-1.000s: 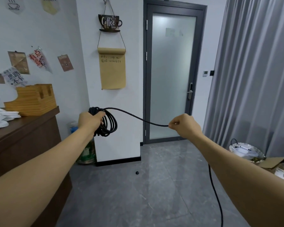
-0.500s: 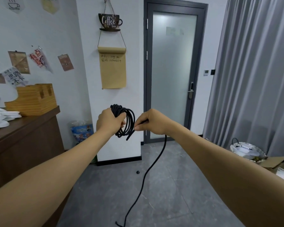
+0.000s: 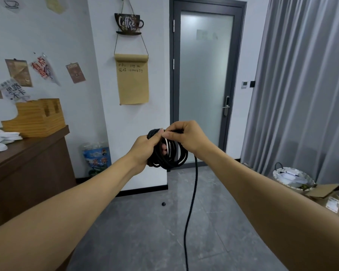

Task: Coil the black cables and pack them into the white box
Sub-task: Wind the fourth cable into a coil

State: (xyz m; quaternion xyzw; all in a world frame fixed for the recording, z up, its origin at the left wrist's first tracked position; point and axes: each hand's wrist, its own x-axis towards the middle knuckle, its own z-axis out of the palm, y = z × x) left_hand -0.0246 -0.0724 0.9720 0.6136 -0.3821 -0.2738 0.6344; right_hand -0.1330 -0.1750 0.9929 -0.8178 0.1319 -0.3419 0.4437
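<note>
My left hand grips the coiled black cable at chest height, loops hanging downward in front of the door. My right hand pinches the strand at the coil's top; its loose tail drops nearly straight down toward the floor.

White walls, frosted glass door, grey curtain, grey tiled floor, brown wooden counter

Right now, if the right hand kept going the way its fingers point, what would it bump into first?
The right hand points leftward, so it would probably meet the left hand gripping the coiled black cable; they already look nearly touching.
</note>
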